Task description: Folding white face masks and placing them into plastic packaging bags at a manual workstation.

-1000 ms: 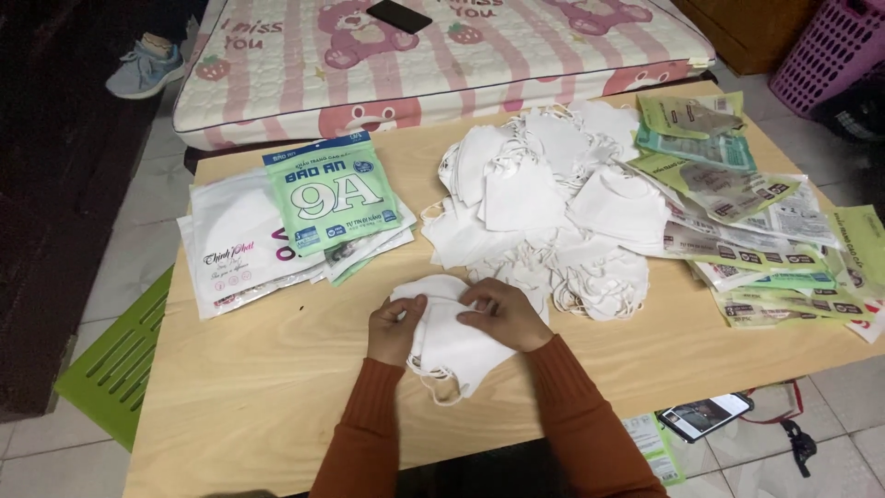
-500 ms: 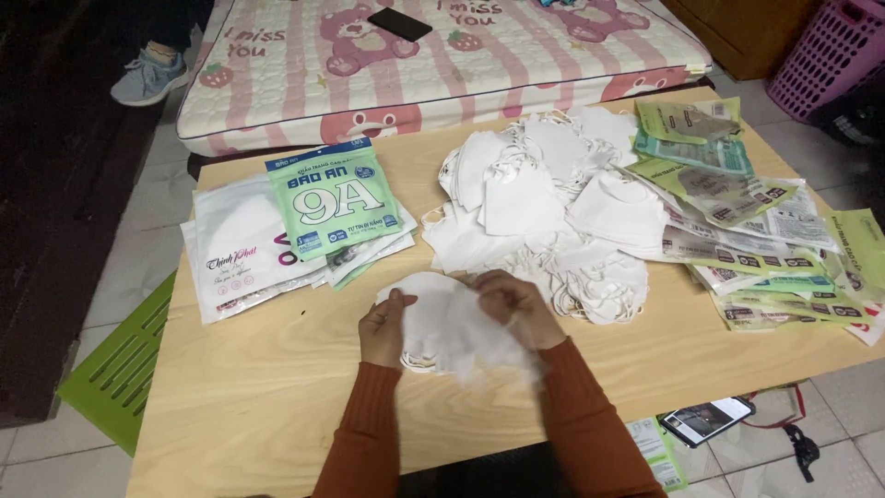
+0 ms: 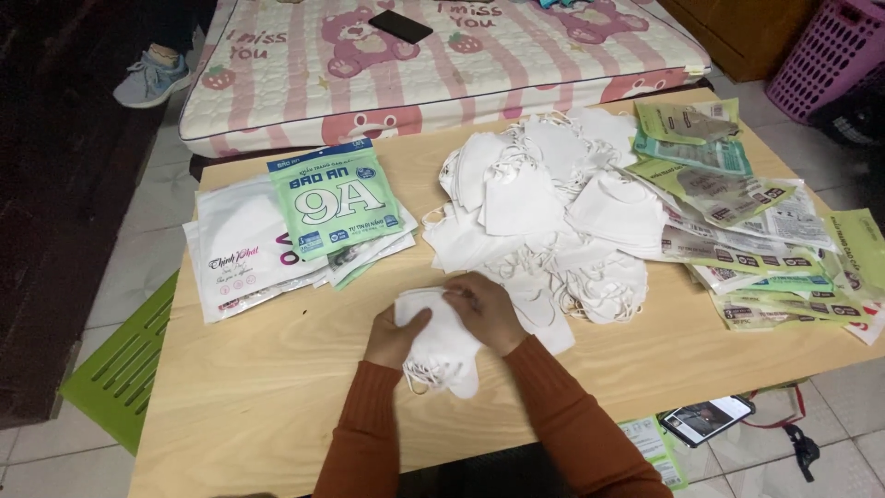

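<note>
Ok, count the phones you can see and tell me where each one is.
2. A black phone lies on the pink mattress beyond the table. Another phone, screen lit, lies on the floor below the table's near right edge. Others may be hidden under the piles.

Both forearms in rust-orange sleeves angle in from the bottom edge and meet mid-frame. The left hand point(image 3: 395, 336) sits knuckles up, fingers curled and pinched shut, thumb tucked toward the right. The right hand point(image 3: 487, 312) lies just beside it, slightly higher, fingers bent down and closed, the two nearly touching.
</note>
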